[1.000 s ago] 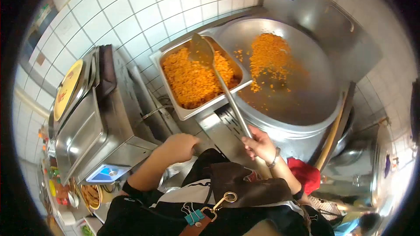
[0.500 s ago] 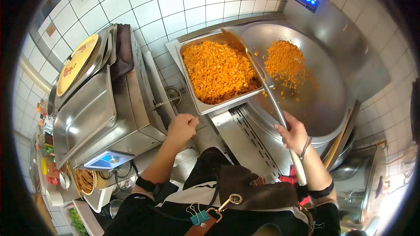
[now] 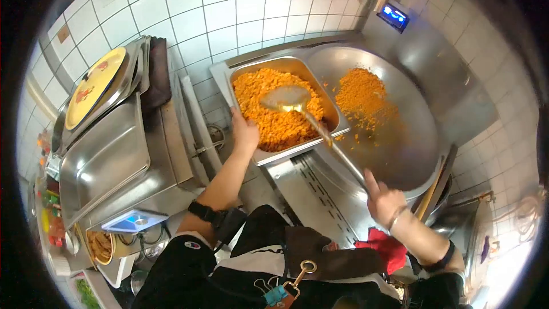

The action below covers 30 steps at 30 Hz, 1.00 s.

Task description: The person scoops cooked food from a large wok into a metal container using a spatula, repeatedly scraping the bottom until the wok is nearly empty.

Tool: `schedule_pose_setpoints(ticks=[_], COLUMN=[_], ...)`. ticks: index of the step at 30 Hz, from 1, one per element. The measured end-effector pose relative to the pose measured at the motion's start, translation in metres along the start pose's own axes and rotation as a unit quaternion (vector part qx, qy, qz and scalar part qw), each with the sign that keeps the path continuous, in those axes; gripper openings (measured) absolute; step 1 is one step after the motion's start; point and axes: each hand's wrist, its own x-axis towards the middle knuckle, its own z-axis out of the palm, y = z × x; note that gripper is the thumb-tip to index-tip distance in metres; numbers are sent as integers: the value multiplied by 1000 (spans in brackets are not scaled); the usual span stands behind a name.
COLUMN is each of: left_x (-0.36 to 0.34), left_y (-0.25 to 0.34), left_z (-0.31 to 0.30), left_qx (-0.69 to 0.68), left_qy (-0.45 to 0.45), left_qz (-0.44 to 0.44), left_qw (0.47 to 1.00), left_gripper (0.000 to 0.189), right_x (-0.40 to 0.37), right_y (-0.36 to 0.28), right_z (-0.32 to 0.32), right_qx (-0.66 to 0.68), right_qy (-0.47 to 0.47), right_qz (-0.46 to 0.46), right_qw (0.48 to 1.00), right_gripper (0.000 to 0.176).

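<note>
A long-handled metal ladle (image 3: 286,98) lies over the orange diced food (image 3: 269,120) in a rectangular steel pan (image 3: 333,115). My right hand (image 3: 384,199) is closed round the ladle's handle, index finger extended along it. At the pan's left edge is my left hand (image 3: 245,131), its fingers against the rim; how far they wrap round it is partly hidden. The pan rests beside a large round wok (image 3: 409,143), which holds more of the orange food (image 3: 366,96) on its far side.
On the left, an empty steel pan (image 3: 106,151) and a yellow tray (image 3: 94,88) lean on a steel counter unit. A blue-lit display (image 3: 393,17) is on the back panel. A red cloth (image 3: 384,250) hangs near my waist. A tub of brown food (image 3: 100,245) stands lower left.
My left hand has moved up to the pan's left edge. The ladle's head has swung from the pan's far right corner to over the middle of the food.
</note>
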Motion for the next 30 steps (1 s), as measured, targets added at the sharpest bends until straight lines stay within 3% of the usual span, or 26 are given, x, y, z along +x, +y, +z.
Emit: schedule_pose_setpoints(ticks=[2,4,5,10,12,14,16,18,20,22,23,24,26,28,30], left_x=[5,-11,-5,-6,-9,-3,2,0,-3,-4,-2,-3,-5,-1,-2], left_y=[-8,19,-1,-1,3,-11,-26,-21,-15,-10,-9,-11,-9,-15,-18], left_z=[5,-11,0,3,-2,6,9,8,5,3,9,9,5,6,6], left_qx=[-69,-125,-79,-84,-170,-167,-190,-193,-194,-179,-114,-113,-125,-152,-175], left_qy=[7,-28,11,20,13,28,31,32,35,28,77,77,46,45,43], left_qz=[12,-107,-63,-82,-76,-86,-51,-61,-68,-78,-42,-44,-72,-50,-29], left_qw=[998,986,995,993,982,982,980,979,978,980,990,990,988,986,983], left_gripper=[54,52,51,48,48,46,45,45,45,45,44,44,42,41,41], right_x=[-24,-38,-45,-67,-67,-63,-60,-54,-46,-42,-42,-42,-42,-42,-41], right_y=[4,6,7,15,16,16,14,14,8,6,6,6,6,8,8], right_z=[-13,-29,-39,-70,-82,-88,-92,-89,-85,-85,-81,-78,-78,-80,-79], right_qx=[-10,-10,24,173,325,363,495,531,631,641,652,663,642,689,686], right_qy=[-18,-46,-57,-63,-99,-91,-146,-173,-148,-185,-213,-239,-240,-262,-269], right_qz=[-5,-25,-27,-24,1,-13,127,141,159,157,150,144,135,144,141], right_qw=[1000,999,998,983,940,927,847,817,744,728,712,694,716,660,661], right_gripper=[64,64,63,57,53,51,48,46,47,45,45,44,45,46,46])
